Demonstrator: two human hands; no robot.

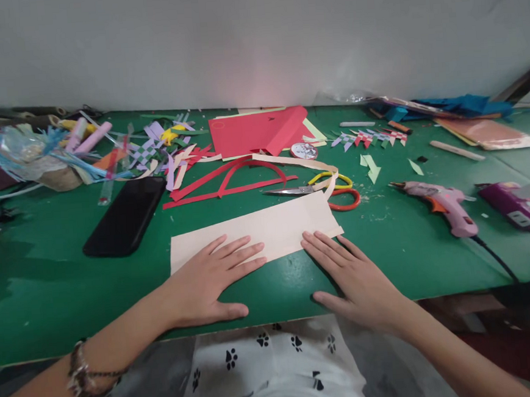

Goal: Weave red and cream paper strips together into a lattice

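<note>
A cream sheet of paper lies near the front of the green table, its near edge turned towards me. My left hand rests flat on its left part, fingers spread and pointing right. On the right end, the fingertips of my right hand press the near edge, where a narrow fold or strip shows. Neither hand grips anything. Just beyond the paper lie scissors with yellow and red handles, blades pointing left. Red paper strips and a curled cream strip lie behind them.
A black phone lies left. Red paper sheets and a round tin are at the back. Woven paper pieces sit back left. A pink glue gun with its cord and a purple box stand right. The table edge is close.
</note>
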